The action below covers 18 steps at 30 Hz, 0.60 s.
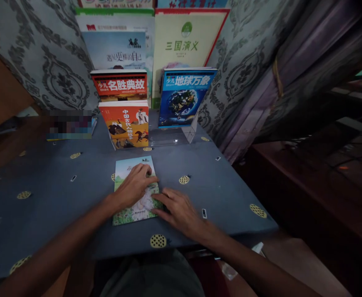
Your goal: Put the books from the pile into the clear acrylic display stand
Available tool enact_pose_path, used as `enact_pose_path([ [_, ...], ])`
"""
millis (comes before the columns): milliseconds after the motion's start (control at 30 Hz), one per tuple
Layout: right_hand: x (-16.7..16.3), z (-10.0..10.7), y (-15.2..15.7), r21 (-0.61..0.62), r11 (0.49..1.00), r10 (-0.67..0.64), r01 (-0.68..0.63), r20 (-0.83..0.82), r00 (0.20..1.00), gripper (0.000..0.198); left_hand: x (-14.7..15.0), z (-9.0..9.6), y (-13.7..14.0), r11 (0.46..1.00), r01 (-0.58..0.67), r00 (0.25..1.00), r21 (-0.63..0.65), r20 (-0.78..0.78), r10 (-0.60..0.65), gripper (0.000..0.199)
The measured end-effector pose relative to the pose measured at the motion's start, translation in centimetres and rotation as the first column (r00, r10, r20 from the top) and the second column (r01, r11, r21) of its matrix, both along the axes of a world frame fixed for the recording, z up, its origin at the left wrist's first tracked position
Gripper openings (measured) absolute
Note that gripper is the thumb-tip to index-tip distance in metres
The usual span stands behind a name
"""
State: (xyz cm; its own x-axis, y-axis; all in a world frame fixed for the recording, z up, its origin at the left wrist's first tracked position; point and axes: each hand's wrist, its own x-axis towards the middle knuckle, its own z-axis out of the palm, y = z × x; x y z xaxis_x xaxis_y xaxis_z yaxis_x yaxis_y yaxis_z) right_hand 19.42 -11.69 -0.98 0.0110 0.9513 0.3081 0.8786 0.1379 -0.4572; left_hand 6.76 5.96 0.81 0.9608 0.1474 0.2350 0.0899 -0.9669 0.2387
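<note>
A thin picture book (134, 214) lies face up on the cloth-covered table, its green and light blue cover partly hidden by my hands. Across its upper middle rests my left hand (138, 179), fingers curled in and the thumb reaching to the right edge. Whether those fingers pinch anything is hidden. My right hand (179, 208) is at the lower right edge of the book, thumb and forefinger apart and touching the cover there. Just behind the book, an orange book (128, 123) stands in a clear display rack (171, 137).
Also on the rack stand a red-topped book (121, 87), a blue book with a globe (183, 99) and larger books behind, one pale green (181, 49). A blurred-out stack (71, 125) lies at left. The patterned tablecloth (224, 185) ends at the right, beside a purple curtain (251, 107).
</note>
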Motion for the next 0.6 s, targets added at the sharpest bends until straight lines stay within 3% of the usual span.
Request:
enact_pose_path([
  [100, -0.2, 0.1, -0.1, -0.038, 0.999, -0.004, 0.007, 0.063, 0.998, 0.027, 1.0, 0.3, 1.3, 0.995, -0.06, 0.998, 0.077, -0.028, 0.062, 0.043],
  [367, -0.2, 0.1, -0.1, -0.049, 0.999, 0.005, -0.002, 0.06, 0.998, 0.028, 3.2, -0.3, 4.4, 0.944, -0.286, 0.954, 0.161, -0.043, 0.297, 0.067],
  [467, 0.0, 0.1, -0.1, -0.03, 1.0, 0.01, -0.009, 0.04, 0.999, 0.027, 2.9, -0.6, 4.8, 0.937, -0.307, 0.949, 0.164, -0.026, 0.315, 0.067],
  [600, 1.1, 1.0, 0.7, -0.097, 0.994, 0.061, -0.055, 0.064, 0.996, 0.028, 0.5, -1.0, 5.3, 0.909, -0.383, 0.924, 0.162, 0.057, 0.379, 0.052],
])
